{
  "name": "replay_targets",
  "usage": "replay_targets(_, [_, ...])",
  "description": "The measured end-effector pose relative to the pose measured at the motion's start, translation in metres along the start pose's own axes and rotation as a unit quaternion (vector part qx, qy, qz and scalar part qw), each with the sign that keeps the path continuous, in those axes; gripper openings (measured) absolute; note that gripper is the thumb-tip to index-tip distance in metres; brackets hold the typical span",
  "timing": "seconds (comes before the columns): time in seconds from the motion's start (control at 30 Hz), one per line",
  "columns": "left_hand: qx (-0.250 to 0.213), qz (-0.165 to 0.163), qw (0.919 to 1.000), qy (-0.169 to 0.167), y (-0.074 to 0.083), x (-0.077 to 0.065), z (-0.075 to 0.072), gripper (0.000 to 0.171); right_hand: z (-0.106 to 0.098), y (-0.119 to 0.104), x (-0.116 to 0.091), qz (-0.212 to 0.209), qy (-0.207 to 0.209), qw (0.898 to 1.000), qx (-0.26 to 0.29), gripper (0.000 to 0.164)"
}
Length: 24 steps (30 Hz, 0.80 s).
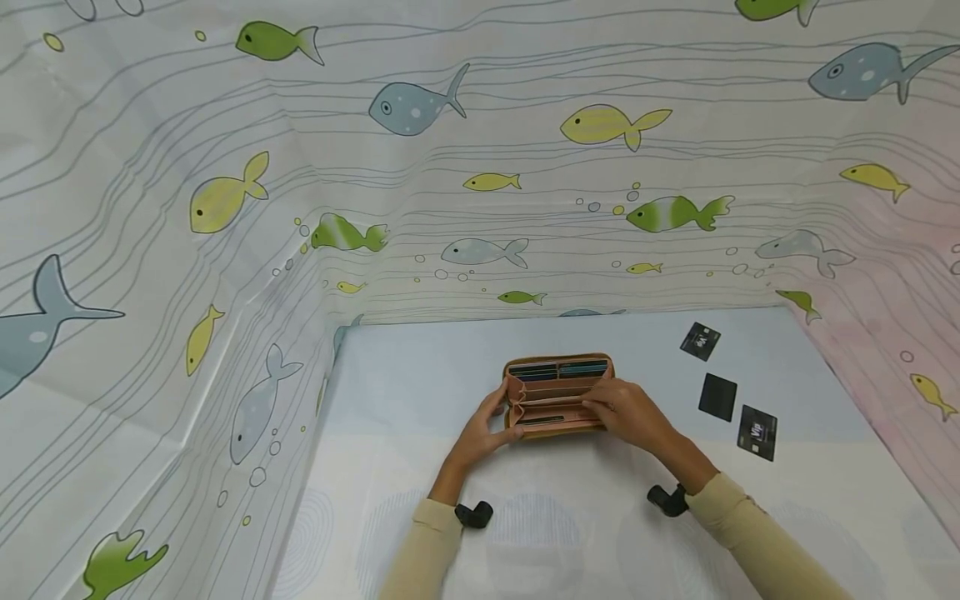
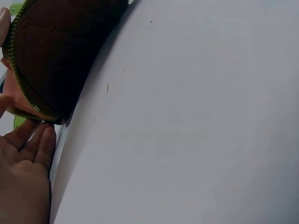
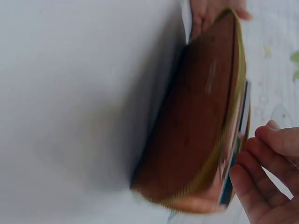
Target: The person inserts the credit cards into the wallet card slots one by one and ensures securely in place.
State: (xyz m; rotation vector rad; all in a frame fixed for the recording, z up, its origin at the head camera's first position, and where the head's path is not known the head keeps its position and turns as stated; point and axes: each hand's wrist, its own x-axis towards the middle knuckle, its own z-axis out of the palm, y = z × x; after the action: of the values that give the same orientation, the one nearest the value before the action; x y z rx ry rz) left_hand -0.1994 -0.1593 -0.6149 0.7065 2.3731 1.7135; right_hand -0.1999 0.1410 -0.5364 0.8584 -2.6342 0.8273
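"Vip" on nearest card and, inverted, farthest card

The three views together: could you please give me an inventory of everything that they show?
Wallet: 1, brown with pinkish lining and golden zip, open on the table between the hands
Cards in slots: several, mostly dark, along the wallet's far side
Vip cards: 2, black, right of the wallet
Plain card: 1, black, between the Vip cards
Table: 1, whitish, under the wallet
Fish-print backdrop: sheet count unclear, whitish, pinkish at right, around the table
Wrist cameras: 2, black, one per wrist
Sleeves: 2, beige, on the forearms
Left hand: 1, bare, gripping the wallet's left end
Right hand: 1, bare, fingers at the wallet's right end
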Motion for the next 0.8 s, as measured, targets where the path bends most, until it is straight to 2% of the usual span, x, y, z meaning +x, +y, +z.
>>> replay_targets(0.03, [0.003, -0.001, 1.0000, 0.001, -0.005, 0.000, 0.001, 0.090, -0.004, 0.002, -0.001, 0.011, 0.001, 1.000, 0.003, 0.011])
replay_targets(0.1, [0.003, 0.000, 1.0000, 0.000, -0.003, 0.000, 0.000, 0.090, -0.012, 0.008, -0.003, 0.026, 0.004, 1.000, 0.009, 0.012])
replay_targets(0.27, [-0.009, 0.006, 0.9999, -0.010, 0.025, -0.002, -0.004, 0.088, -0.027, 0.021, -0.011, 0.034, 0.020, 0.999, 0.007, 0.014])
replay_targets(0.3, [-0.005, 0.007, 0.9999, -0.011, 0.026, -0.002, -0.004, 0.088, -0.030, 0.023, -0.012, 0.036, 0.024, 0.999, 0.005, 0.014])
replay_targets(0.57, [-0.002, -0.001, 0.9999, -0.016, 0.027, -0.003, -0.003, 0.088, -0.049, 0.049, -0.027, 0.064, 0.047, 0.997, -0.018, 0.011])
replay_targets(0.8, [-0.006, -0.001, 1.0000, -0.007, 0.026, -0.003, -0.002, 0.089, -0.062, 0.065, -0.043, 0.118, 0.022, 0.992, -0.038, 0.012])
